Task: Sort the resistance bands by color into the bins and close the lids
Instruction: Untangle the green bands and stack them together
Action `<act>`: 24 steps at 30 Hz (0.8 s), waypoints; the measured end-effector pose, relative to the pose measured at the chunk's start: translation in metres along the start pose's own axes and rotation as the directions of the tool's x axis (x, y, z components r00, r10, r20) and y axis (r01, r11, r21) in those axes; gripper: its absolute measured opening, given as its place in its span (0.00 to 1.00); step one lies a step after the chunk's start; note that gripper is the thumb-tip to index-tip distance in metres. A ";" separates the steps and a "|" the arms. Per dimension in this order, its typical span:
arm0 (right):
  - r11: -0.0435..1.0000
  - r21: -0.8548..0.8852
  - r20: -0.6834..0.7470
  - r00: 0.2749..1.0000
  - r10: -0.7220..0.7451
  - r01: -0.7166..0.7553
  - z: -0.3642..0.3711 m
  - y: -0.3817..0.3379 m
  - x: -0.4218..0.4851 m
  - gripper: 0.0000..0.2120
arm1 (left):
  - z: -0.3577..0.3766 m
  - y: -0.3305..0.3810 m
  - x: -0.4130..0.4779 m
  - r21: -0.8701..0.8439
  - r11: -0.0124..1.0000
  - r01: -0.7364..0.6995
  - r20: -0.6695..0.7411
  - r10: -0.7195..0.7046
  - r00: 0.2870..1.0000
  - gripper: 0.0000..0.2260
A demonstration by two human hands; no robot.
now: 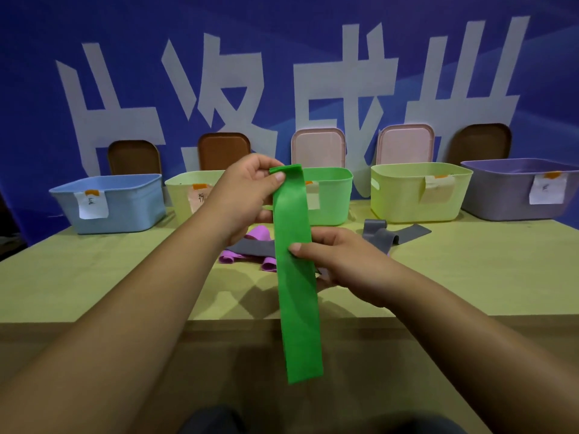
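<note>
Green band (297, 292), pinched in left hand (247, 195) and right hand (340, 261), hangs before open green bin (332, 195), contents unseen.

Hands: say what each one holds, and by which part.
Both hold the green band. The left hand pinches its folded top end; the right hand pinches it near the middle, thumb on the front. The lower end hangs free.

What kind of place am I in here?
Likely a staged recording or demo setup rather than a home: a plain table against a blue printed banner, with five paper-labelled bins lined up, lids propped behind.
</note>
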State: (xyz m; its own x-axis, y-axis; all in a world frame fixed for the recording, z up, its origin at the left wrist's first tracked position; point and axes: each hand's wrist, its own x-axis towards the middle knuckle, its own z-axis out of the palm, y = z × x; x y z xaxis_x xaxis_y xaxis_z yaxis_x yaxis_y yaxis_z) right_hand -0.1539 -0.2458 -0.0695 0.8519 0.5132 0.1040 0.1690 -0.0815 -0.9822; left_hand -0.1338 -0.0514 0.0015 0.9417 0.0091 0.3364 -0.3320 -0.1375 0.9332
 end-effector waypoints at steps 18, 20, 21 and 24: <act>0.952 -0.263 -0.269 0.936 -0.227 0.155 -0.058 0.036 0.150 0.04 | -0.013 -0.122 0.093 0.005 1.000 0.003 0.038 -0.003 0.999 0.07; 0.957 -0.224 -0.274 0.931 -0.242 0.183 -0.059 0.046 0.152 0.03 | -0.014 -0.130 0.095 -0.007 1.000 -0.011 0.078 0.011 0.997 0.08; 0.957 -0.220 -0.282 0.926 -0.251 0.192 -0.060 0.049 0.152 0.02 | -0.013 -0.131 0.095 0.005 1.000 -0.028 0.091 0.027 0.995 0.08; 0.950 -0.216 -0.297 0.912 -0.283 0.225 -0.064 0.049 0.150 0.02 | -0.009 -0.128 0.095 -0.074 0.996 -0.047 0.106 0.055 0.993 0.08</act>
State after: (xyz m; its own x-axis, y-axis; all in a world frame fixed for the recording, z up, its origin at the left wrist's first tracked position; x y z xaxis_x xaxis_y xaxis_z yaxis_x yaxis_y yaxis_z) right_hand 0.0143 -0.2273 -0.0923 0.8762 0.2375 0.4193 0.4590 -0.1464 -0.8763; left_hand -0.0024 -0.0239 -0.0851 0.9224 -0.1036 0.3720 -0.3795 -0.0644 0.9230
